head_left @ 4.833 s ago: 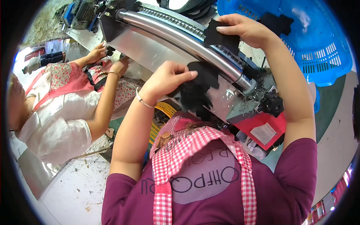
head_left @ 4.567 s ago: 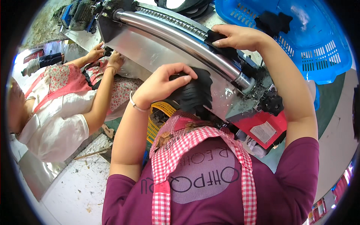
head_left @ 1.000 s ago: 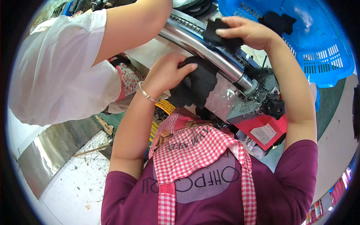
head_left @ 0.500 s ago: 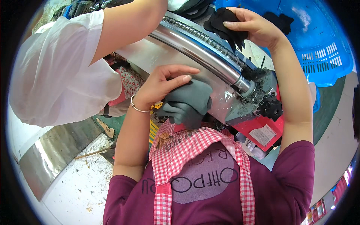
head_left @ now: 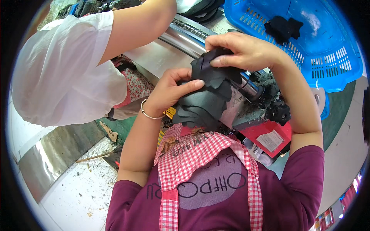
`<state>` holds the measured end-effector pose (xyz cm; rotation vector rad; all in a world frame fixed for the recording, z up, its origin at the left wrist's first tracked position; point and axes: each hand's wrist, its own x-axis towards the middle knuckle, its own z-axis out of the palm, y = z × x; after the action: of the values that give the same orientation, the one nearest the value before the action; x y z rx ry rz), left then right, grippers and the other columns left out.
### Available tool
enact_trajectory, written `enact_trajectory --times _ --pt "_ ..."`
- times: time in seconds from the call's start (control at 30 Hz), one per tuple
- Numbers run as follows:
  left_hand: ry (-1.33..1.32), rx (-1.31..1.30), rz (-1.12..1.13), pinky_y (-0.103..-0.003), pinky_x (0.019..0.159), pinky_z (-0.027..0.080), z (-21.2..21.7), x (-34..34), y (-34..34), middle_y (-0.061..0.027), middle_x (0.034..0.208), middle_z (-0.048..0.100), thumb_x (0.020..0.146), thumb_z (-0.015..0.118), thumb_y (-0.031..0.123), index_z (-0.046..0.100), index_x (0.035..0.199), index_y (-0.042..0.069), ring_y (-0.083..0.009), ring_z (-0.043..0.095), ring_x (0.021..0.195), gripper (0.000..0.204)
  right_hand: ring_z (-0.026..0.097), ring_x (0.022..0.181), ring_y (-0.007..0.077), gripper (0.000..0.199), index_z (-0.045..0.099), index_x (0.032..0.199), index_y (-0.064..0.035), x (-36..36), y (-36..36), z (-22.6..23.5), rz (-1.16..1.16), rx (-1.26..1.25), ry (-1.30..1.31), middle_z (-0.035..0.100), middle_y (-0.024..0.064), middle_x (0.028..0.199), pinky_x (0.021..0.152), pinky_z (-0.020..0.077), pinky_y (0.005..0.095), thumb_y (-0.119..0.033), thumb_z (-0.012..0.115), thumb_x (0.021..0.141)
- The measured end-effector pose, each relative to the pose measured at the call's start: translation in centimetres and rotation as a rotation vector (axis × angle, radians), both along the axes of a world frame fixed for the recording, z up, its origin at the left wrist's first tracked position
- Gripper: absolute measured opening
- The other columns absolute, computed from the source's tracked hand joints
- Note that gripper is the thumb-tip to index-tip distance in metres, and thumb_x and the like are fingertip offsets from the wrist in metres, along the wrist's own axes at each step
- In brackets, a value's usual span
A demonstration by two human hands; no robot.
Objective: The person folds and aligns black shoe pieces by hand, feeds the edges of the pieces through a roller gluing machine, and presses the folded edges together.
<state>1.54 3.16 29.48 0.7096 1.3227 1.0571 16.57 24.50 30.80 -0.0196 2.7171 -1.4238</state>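
My left hand (head_left: 173, 89) is closed on a stack of dark grey, flat cut pieces (head_left: 202, 107), thumb on top and the other fingers partly hidden. Between thumb and fingers, my right hand (head_left: 241, 50) grips a bunch of black cut pieces (head_left: 213, 73). The two bunches overlap in front of my chest, the black pieces lying against the upper part of the grey stack. Both hands are just over the near side of a machine with a shiny metal roller (head_left: 185, 42). What the pieces are made of I cannot tell.
A blue plastic basket (head_left: 331, 82) holding a few black pieces (head_left: 283, 30) stands at the far right. Black scraps surround the roller's end, near a black knob (head_left: 278, 112) and a red machine part (head_left: 269, 129). A co-worker in a white top (head_left: 73, 73) is close on the left.
My right hand has come from near the basket down and left with the black pieces, bringing them against the grey stack. My left hand has shifted slightly right.
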Motion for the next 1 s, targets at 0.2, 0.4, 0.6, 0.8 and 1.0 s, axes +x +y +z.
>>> enact_trajectory --times 0.2,0.4,0.6,0.8,1.0 --pt "0.315 -0.272 -0.105 -0.026 0.056 0.044 -2.6 -0.8 -2.9 0.0027 0.064 0.059 0.09 0.069 0.034 0.069 0.084 -0.004 -0.0044 0.05 0.06 0.038 0.055 0.097 0.0066 0.026 0.057 0.113 -0.0016 -0.2 2.5 -1.9 -0.305 -0.485 -0.057 0.06 -0.0004 0.102 0.088 0.0457 0.0241 -0.018 0.063 0.093" --pt "0.511 -0.317 -0.178 -0.028 0.048 0.037 -1.2 -0.3 -1.0 0.0003 0.054 0.05 0.088 0.07 0.036 0.066 0.07 -0.004 -0.0051 0.044 0.054 0.045 0.052 0.112 0.0122 0.053 0.048 0.135 0.0015 0.4 2.5 -4.7 -0.283 -0.552 -0.348 0.058 0.0059 0.123 0.098 0.0409 0.0271 -0.03 0.062 0.095" --pt "0.451 -0.273 -0.096 -0.027 0.048 0.038 -2.3 -0.8 -0.4 -0.001 0.054 0.052 0.084 0.074 0.038 0.069 0.074 -0.004 -0.0057 0.046 0.051 0.043 0.051 0.093 0.0139 0.027 0.054 0.112 -0.0053 0.1 1.8 -4.0 -0.247 -0.245 -0.419 0.058 0.0076 0.1 0.081 0.0447 0.0308 -0.026 0.06 0.095" --pt "0.469 -0.272 -0.092 -0.026 0.047 0.037 -1.8 -0.4 0.5 0.001 0.056 0.055 0.082 0.076 0.039 0.069 0.073 -0.003 -0.0059 0.047 0.051 0.043 0.056 0.1 0.012 0.042 0.055 0.126 -0.0027 0.6 4.5 -6.1 -0.381 -0.579 -0.228 0.061 0.0052 0.113 0.086 0.0456 0.0258 -0.022 0.066 0.091" --pt "0.531 -0.226 -0.137 -0.025 0.06 0.046 -1.4 -0.7 1.5 -0.0016 0.071 0.065 0.082 0.076 0.033 0.069 0.08 -0.001 -0.0084 0.058 0.066 0.035 0.051 0.118 0.0164 0.068 0.041 0.142 0.002 1.0 2.4 -3.7 -0.365 -0.252 -0.453 0.055 0.0097 0.133 0.1 0.0404 0.0279 -0.033 0.068 0.09"
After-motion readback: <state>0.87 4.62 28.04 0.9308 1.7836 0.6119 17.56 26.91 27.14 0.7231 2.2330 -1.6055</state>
